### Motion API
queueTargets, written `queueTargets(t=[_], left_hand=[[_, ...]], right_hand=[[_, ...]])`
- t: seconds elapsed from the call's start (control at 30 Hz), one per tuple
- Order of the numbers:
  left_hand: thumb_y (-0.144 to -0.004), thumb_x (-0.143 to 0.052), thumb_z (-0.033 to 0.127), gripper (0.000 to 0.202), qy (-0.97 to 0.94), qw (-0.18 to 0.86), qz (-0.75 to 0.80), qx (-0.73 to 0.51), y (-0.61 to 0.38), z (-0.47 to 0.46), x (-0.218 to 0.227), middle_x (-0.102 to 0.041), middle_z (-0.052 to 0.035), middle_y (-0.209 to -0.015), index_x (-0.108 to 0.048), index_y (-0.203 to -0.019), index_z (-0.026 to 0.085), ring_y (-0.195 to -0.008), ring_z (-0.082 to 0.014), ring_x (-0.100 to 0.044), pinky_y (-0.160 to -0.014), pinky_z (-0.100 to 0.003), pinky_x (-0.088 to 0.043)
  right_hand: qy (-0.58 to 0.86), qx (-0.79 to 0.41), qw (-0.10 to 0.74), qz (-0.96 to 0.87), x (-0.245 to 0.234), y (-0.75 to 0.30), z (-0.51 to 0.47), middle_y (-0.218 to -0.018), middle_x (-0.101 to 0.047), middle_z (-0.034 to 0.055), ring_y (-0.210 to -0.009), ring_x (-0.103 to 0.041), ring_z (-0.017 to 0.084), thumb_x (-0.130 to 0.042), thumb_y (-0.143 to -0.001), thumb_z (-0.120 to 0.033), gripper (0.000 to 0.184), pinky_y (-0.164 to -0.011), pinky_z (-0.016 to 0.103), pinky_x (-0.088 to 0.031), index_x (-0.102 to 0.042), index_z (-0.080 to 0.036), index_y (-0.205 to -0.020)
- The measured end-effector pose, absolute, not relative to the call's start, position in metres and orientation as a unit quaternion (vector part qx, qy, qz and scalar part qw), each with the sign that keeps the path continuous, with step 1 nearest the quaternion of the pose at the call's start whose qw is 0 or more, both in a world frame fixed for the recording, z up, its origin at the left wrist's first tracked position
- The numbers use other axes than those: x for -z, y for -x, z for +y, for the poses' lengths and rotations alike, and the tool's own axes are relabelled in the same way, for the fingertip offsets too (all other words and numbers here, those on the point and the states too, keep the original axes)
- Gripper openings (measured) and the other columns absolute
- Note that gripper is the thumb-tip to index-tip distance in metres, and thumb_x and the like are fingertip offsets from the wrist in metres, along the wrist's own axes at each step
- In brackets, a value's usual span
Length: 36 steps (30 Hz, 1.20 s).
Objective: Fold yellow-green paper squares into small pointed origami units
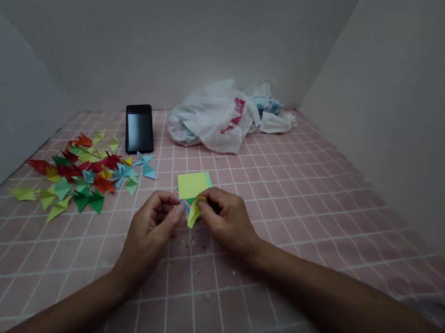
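Note:
A small piece of folded yellow paper (194, 213) is pinched between the thumb and fingers of my right hand (230, 219). It stands tilted, with its narrow end pointing down. My left hand (153, 223) is just left of it, fingers loosely curled and thumb slightly apart, with nothing visible in its grasp; a small gap separates it from the folded paper. Behind both hands lies a stack of square coloured paper (191, 184), yellow on top with green, blue and pink edges showing. My right fingers hide part of that stack.
Many folded paper cranes (86, 166) in several colours lie spread on the left. Behind them is a black phone (139, 128). A white plastic bag (218, 114) sits against the back wall. The pink checked cloth (326, 206) covers the surface, with walls on three sides.

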<state>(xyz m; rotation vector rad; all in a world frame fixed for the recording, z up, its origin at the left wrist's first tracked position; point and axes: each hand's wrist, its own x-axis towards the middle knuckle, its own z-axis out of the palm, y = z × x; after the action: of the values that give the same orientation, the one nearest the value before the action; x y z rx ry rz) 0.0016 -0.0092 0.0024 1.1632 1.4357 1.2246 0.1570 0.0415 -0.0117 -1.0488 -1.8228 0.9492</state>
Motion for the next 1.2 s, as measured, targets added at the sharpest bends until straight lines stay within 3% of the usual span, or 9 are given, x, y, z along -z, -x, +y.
queueTargets(t=[0.23,0.63,0.77,0.87,1.07,1.2], left_hand=[[-0.077,-0.075,0.038,0.025,-0.446,0.513,0.568,-0.463,0.001,-0.002,0.004,-0.061,0.0023,-0.069,-0.065,-0.087,0.018,-0.055,-0.0093,-0.053,-0.05,-0.02,-0.044],[-0.068,-0.079,0.032,0.025,-0.443,0.503,0.569,-0.477,-0.001,0.001,0.001,-0.061,0.0023,-0.066,-0.064,-0.08,0.018,-0.056,-0.0101,-0.055,-0.049,-0.02,-0.043],[-0.068,-0.078,0.032,0.025,-0.42,0.509,0.577,-0.482,0.003,0.004,0.001,-0.06,0.0034,-0.062,-0.064,-0.083,0.018,-0.05,-0.0086,-0.051,-0.046,-0.019,-0.038],[-0.068,-0.078,0.032,0.027,-0.4,0.531,0.574,-0.479,0.004,0.005,0.0,-0.057,0.0052,-0.056,-0.064,-0.085,0.017,-0.044,-0.0069,-0.044,-0.042,-0.019,-0.032],[-0.069,-0.078,0.032,0.026,-0.397,0.544,0.569,-0.472,0.005,0.004,-0.002,-0.057,0.0055,-0.054,-0.065,-0.086,0.017,-0.044,-0.0069,-0.044,-0.044,-0.018,-0.031],[-0.07,-0.079,0.032,0.025,-0.398,0.547,0.564,-0.474,0.006,0.004,0.001,-0.058,0.0047,-0.057,-0.067,-0.086,0.017,-0.046,-0.0071,-0.044,-0.045,-0.019,-0.031]], right_hand=[[0.375,-0.374,0.396,-0.75,0.014,-0.156,0.04,-0.073,-0.064,0.0018,-0.068,-0.057,0.013,-0.054,-0.085,-0.012,0.014,-0.065,0.027,-0.04,-0.06,-0.017,-0.073],[0.366,-0.434,0.394,-0.723,0.013,-0.158,0.043,-0.076,-0.063,0.0014,-0.071,-0.056,0.013,-0.055,-0.088,-0.02,0.011,-0.067,0.028,-0.042,-0.061,-0.018,-0.08],[0.344,-0.505,0.399,-0.684,0.014,-0.159,0.044,-0.074,-0.059,0.0003,-0.066,-0.055,0.012,-0.047,-0.096,-0.029,0.02,-0.063,0.027,-0.043,-0.061,-0.017,-0.086],[0.335,-0.581,0.394,-0.629,0.015,-0.158,0.045,-0.071,-0.055,-0.002,-0.06,-0.052,0.011,-0.052,-0.093,-0.029,0.015,-0.06,0.026,-0.042,-0.058,-0.018,-0.086],[0.325,-0.664,0.378,-0.557,0.016,-0.155,0.047,-0.072,-0.058,-0.0029,-0.057,-0.052,0.009,-0.064,-0.084,-0.03,0.014,-0.056,0.024,-0.042,-0.058,-0.018,-0.086],[0.325,-0.68,0.375,-0.541,0.016,-0.156,0.046,-0.061,-0.056,-0.0035,-0.054,-0.05,0.01,-0.058,-0.091,-0.036,0.021,-0.055,0.024,-0.04,-0.058,-0.018,-0.08]])
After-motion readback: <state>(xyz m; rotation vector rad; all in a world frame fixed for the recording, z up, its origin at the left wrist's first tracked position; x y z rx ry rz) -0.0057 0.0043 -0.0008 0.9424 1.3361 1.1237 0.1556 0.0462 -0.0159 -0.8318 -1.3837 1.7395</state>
